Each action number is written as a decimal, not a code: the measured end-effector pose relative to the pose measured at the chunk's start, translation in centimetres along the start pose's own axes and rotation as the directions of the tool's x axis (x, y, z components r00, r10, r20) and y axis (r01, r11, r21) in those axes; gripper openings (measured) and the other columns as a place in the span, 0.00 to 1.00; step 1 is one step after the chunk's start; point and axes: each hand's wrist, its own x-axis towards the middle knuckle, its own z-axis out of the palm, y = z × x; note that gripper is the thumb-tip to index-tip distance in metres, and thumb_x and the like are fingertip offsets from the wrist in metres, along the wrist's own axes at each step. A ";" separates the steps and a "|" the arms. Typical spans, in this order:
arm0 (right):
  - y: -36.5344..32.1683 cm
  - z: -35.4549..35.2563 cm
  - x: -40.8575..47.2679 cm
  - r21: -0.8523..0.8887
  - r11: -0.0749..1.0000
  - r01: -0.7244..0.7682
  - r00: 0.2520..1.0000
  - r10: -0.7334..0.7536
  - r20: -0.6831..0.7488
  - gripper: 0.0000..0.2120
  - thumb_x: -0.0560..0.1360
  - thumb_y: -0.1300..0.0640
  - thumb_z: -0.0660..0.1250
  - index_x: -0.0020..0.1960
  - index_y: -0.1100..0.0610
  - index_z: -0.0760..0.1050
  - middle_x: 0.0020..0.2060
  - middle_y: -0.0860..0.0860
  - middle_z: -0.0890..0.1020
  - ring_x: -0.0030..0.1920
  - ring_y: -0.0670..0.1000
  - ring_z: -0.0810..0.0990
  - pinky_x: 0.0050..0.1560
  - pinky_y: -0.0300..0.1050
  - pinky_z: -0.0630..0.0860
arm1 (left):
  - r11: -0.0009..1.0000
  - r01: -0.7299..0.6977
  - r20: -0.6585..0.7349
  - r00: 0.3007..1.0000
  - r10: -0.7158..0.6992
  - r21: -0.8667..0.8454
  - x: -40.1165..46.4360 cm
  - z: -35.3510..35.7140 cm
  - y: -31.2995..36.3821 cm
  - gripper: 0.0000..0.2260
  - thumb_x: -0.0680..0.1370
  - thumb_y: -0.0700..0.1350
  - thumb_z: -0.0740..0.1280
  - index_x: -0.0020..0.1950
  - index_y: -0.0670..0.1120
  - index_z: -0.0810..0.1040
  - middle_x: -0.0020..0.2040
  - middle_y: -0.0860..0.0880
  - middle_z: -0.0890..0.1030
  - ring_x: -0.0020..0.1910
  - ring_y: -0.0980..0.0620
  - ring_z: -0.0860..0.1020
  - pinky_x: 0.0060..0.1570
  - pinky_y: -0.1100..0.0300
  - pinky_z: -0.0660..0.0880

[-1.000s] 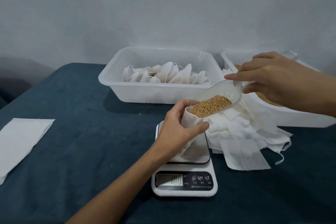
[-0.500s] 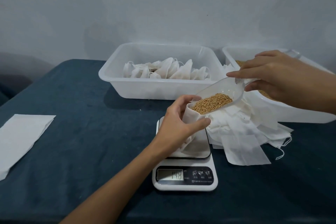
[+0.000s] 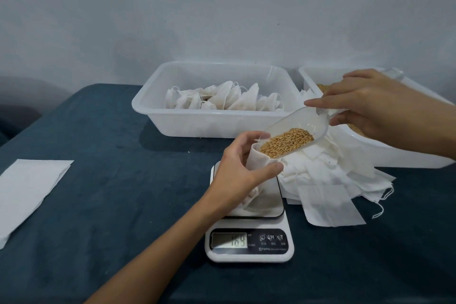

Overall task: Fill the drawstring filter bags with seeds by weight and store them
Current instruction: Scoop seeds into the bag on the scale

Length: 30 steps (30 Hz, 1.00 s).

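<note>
My left hand (image 3: 240,168) grips a white filter bag (image 3: 257,159) upright on the kitchen scale (image 3: 249,242), holding its mouth open. My right hand (image 3: 370,103) pinches the handle of a clear plastic scoop (image 3: 298,128). The scoop is tilted down, its lip at the bag's mouth, and golden seeds (image 3: 286,142) lie at its lower end. The scale's display (image 3: 229,240) shows a reading near 169. Much of the bag is hidden by my left hand.
A white tub (image 3: 214,121) behind the scale holds several filled bags (image 3: 222,99). A second tub (image 3: 399,153) with seeds sits at the right. A heap of flat filter bags (image 3: 330,180) lies beside the scale. A white sheet (image 3: 27,190) lies at the table's left edge.
The seeds have slid lower in the scoop toward the bag, and the scale reading has risen. Both hands keep their grips.
</note>
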 end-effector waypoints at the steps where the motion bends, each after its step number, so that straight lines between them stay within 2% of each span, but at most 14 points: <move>1: -0.1 0.0 0.0 -0.001 1.000 0.001 1.000 -0.001 0.001 0.23 0.70 0.64 0.77 0.64 0.55 0.81 0.48 0.49 0.85 0.50 0.58 0.82 0.61 0.59 0.72 | 1.000 -0.002 0.000 1.000 0.002 0.000 0.0 0.0 0.0 0.24 0.72 0.44 0.79 0.66 0.53 0.78 0.62 0.53 0.84 0.62 0.52 0.82 0.62 0.58 0.78; 5: -0.4 -0.3 0.2 0.002 1.000 0.002 1.000 -0.002 0.004 0.23 0.70 0.65 0.77 0.64 0.56 0.81 0.47 0.51 0.85 0.49 0.59 0.83 0.61 0.61 0.72 | 1.000 -0.011 -0.007 1.000 0.011 0.011 0.0 -0.1 0.1 0.23 0.72 0.44 0.79 0.66 0.54 0.78 0.62 0.54 0.84 0.63 0.52 0.82 0.64 0.54 0.78; 9: -0.6 -0.4 0.3 0.009 1.000 0.000 1.000 0.000 0.001 0.22 0.70 0.66 0.77 0.63 0.58 0.82 0.48 0.51 0.85 0.50 0.60 0.83 0.61 0.63 0.73 | 1.000 -0.004 -0.005 1.000 0.004 0.000 -0.1 -0.1 0.2 0.23 0.72 0.43 0.79 0.66 0.52 0.78 0.62 0.53 0.84 0.61 0.52 0.83 0.62 0.55 0.79; 15: -0.7 -0.5 0.2 0.007 1.000 0.001 1.000 -0.001 -0.002 0.22 0.70 0.66 0.77 0.64 0.57 0.81 0.48 0.51 0.85 0.51 0.60 0.83 0.62 0.63 0.72 | 1.000 0.001 -0.011 1.000 0.000 0.025 -0.1 -0.2 0.1 0.23 0.72 0.44 0.79 0.65 0.54 0.78 0.63 0.53 0.83 0.65 0.51 0.80 0.68 0.46 0.77; 23: -0.8 -0.5 0.2 0.002 1.000 0.000 1.000 0.000 -0.003 0.22 0.70 0.66 0.77 0.63 0.57 0.82 0.48 0.51 0.85 0.50 0.59 0.83 0.61 0.63 0.73 | 1.000 -0.005 -0.019 1.000 0.006 0.014 0.0 -0.1 0.1 0.23 0.72 0.44 0.79 0.64 0.55 0.79 0.62 0.56 0.83 0.64 0.52 0.81 0.63 0.53 0.79; 30: -0.8 -0.5 0.2 -0.002 1.000 -0.001 1.000 0.001 0.005 0.22 0.70 0.65 0.77 0.64 0.57 0.82 0.48 0.51 0.85 0.50 0.59 0.83 0.62 0.63 0.73 | 1.000 0.000 -0.012 1.000 0.000 0.018 0.0 -0.2 0.1 0.23 0.72 0.44 0.79 0.65 0.55 0.78 0.63 0.55 0.83 0.66 0.50 0.80 0.67 0.45 0.77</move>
